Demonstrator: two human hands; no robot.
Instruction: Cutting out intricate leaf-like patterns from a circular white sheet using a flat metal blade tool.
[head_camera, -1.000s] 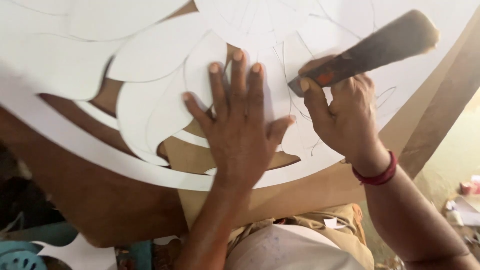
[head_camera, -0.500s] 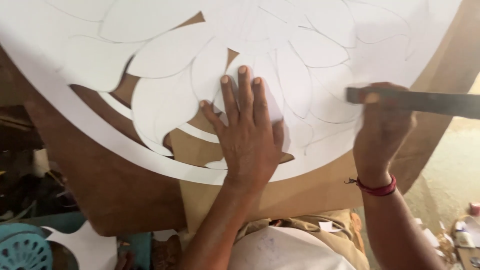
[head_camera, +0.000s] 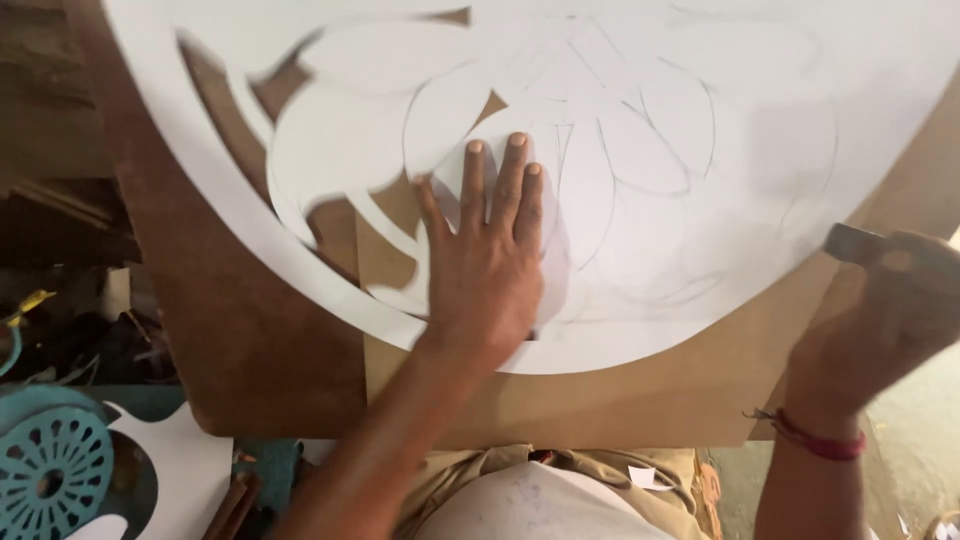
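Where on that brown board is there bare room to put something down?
Bare brown board lies between the round white cut-out sheet and the board's near edge, between left hand and right hand. The sheet fills the rest.

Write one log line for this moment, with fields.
left hand: flat on white cut-out sheet | right hand: holds tool, off the sheet | brown board underneath

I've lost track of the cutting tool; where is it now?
In the head view it is at the far right, gripped in the right hand, its blade tip just off the white cut-out sheet's edge.
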